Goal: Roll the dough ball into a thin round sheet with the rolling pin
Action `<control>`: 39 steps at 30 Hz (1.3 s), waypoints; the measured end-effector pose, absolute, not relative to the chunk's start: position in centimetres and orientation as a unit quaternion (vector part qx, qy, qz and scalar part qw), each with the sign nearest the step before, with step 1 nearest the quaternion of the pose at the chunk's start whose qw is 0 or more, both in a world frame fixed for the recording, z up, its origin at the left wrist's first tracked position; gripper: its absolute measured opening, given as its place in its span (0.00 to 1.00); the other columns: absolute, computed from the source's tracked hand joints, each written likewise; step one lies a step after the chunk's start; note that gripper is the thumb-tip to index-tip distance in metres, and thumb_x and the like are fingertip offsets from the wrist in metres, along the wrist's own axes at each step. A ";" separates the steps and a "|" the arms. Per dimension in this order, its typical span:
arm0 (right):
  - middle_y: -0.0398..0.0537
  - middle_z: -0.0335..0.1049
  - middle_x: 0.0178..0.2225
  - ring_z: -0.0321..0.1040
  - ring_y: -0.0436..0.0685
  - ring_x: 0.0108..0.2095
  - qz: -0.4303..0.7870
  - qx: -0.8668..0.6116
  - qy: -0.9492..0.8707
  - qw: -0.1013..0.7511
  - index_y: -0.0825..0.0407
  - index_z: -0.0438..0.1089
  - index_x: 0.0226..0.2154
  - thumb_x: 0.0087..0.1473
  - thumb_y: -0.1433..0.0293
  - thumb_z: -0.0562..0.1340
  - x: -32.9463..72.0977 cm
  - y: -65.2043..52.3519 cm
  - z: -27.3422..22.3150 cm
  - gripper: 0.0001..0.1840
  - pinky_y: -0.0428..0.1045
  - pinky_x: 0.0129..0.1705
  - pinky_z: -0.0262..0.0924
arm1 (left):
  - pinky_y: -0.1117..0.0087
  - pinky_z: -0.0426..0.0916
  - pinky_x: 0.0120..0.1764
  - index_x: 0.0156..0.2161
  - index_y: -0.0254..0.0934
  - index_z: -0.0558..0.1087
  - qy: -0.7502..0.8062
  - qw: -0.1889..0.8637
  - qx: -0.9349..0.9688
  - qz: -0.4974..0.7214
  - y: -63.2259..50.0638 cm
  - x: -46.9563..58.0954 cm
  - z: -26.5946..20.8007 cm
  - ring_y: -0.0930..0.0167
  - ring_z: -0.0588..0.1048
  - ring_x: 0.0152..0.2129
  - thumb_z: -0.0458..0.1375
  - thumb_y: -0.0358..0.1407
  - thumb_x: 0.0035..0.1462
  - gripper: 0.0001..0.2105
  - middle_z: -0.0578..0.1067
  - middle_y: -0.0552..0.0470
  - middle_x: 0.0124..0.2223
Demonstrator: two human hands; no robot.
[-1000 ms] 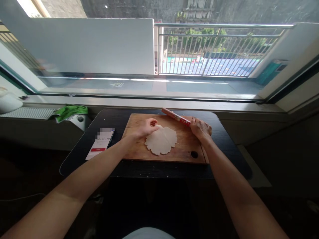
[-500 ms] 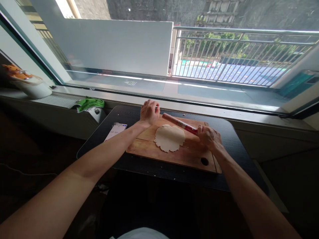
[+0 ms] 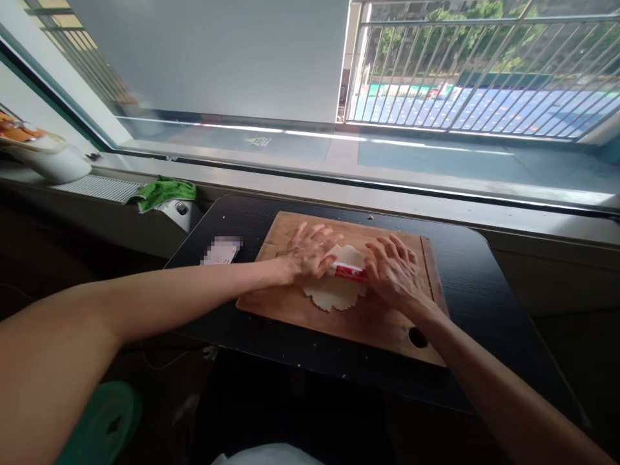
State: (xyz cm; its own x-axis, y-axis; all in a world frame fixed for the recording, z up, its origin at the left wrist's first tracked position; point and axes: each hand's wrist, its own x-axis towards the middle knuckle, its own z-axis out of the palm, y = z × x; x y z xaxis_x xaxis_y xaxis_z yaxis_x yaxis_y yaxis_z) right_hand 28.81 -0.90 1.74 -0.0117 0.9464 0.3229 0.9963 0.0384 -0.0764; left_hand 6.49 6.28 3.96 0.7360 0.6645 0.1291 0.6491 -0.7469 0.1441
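Note:
A round, ragged-edged sheet of dough [image 3: 334,297] lies flat on the wooden cutting board [image 3: 290,310]. Across its middle rests a slim rolling pin [image 3: 349,272] with a red-and-white label, its ends hidden beneath my hands. My left hand [image 3: 312,252] presses on the left part of the pin, fingers spread and pointing forward. Over the right part lies my right hand [image 3: 394,268], palm down, its fingers also stretched out past the pin. Neither hand is wrapped round it.
The board sits on a dark table [image 3: 475,290], with a phone [image 3: 223,252] to the left. A green cloth [image 3: 165,192] hangs on the ledge beside a white pot [image 3: 53,158]. A large window runs behind the table. A green stool [image 3: 104,420] stands low at left.
My left hand came down from beyond the dough onto the pin. My right hand brought the pin onto the dough and loosened from a grip to flat fingers. The view tilted down.

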 end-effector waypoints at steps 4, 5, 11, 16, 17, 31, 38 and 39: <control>0.61 0.64 0.61 0.52 0.70 0.66 -0.082 -0.727 -0.652 0.199 0.51 0.68 0.56 0.65 0.60 0.49 30.1 4.2 2.7 0.24 0.66 0.61 0.53 | 0.46 0.49 0.66 0.67 0.41 0.60 0.439 0.037 0.889 0.127 11.0 9.1 4.6 0.58 0.62 0.63 0.44 0.39 0.68 0.24 0.68 0.43 0.65; 0.62 0.63 0.61 0.52 0.70 0.66 -0.080 -0.732 -0.645 0.202 0.52 0.67 0.57 0.65 0.60 0.49 30.1 4.5 2.9 0.25 0.66 0.61 0.53 | 0.46 0.50 0.65 0.67 0.39 0.60 0.454 0.041 0.881 0.129 11.2 9.2 4.5 0.59 0.62 0.63 0.43 0.39 0.68 0.24 0.67 0.42 0.65; 0.60 0.65 0.61 0.51 0.69 0.66 -0.087 -0.662 -0.727 0.159 0.51 0.66 0.58 0.67 0.58 0.47 28.4 -1.8 2.1 0.25 0.65 0.63 0.49 | 0.48 0.47 0.68 0.68 0.43 0.60 0.392 0.070 0.916 0.055 6.3 6.2 3.5 0.60 0.59 0.66 0.43 0.44 0.68 0.25 0.64 0.48 0.68; 0.61 0.65 0.60 0.54 0.71 0.64 -0.057 -0.708 -0.679 0.185 0.49 0.65 0.59 0.64 0.57 0.49 30.4 3.9 2.3 0.26 0.68 0.60 0.52 | 0.43 0.45 0.67 0.70 0.39 0.55 0.463 0.065 0.881 0.070 10.8 8.7 4.5 0.58 0.56 0.68 0.41 0.43 0.69 0.27 0.59 0.43 0.71; 0.62 0.65 0.59 0.55 0.72 0.63 -0.048 -0.731 -0.655 0.187 0.51 0.66 0.58 0.64 0.57 0.49 30.8 5.4 2.5 0.27 0.69 0.59 0.53 | 0.43 0.45 0.67 0.70 0.39 0.55 0.488 0.064 0.867 0.080 11.9 9.3 4.7 0.58 0.56 0.68 0.40 0.42 0.69 0.27 0.59 0.42 0.71; 0.61 0.64 0.61 0.55 0.69 0.64 -0.070 -0.689 -0.698 0.183 0.50 0.62 0.61 0.65 0.56 0.48 30.9 4.6 2.8 0.28 0.66 0.61 0.52 | 0.45 0.41 0.68 0.70 0.34 0.54 0.428 0.084 0.897 0.067 10.7 8.1 5.2 0.59 0.54 0.68 0.40 0.41 0.70 0.28 0.58 0.41 0.71; 0.59 0.67 0.60 0.56 0.68 0.64 -0.056 -0.613 -0.773 0.156 0.51 0.64 0.60 0.66 0.56 0.49 29.7 -1.0 2.3 0.27 0.63 0.61 0.53 | 0.46 0.43 0.69 0.69 0.41 0.57 0.342 0.096 0.935 0.015 7.3 5.9 4.3 0.59 0.55 0.68 0.42 0.46 0.68 0.28 0.60 0.46 0.71; 0.59 0.67 0.60 0.55 0.69 0.64 -0.061 -0.614 -0.770 0.161 0.50 0.64 0.60 0.66 0.55 0.49 29.9 -0.5 2.3 0.27 0.64 0.62 0.52 | 0.46 0.42 0.69 0.69 0.41 0.56 0.347 0.094 0.933 0.016 7.8 6.0 4.3 0.59 0.53 0.69 0.42 0.46 0.68 0.28 0.59 0.46 0.71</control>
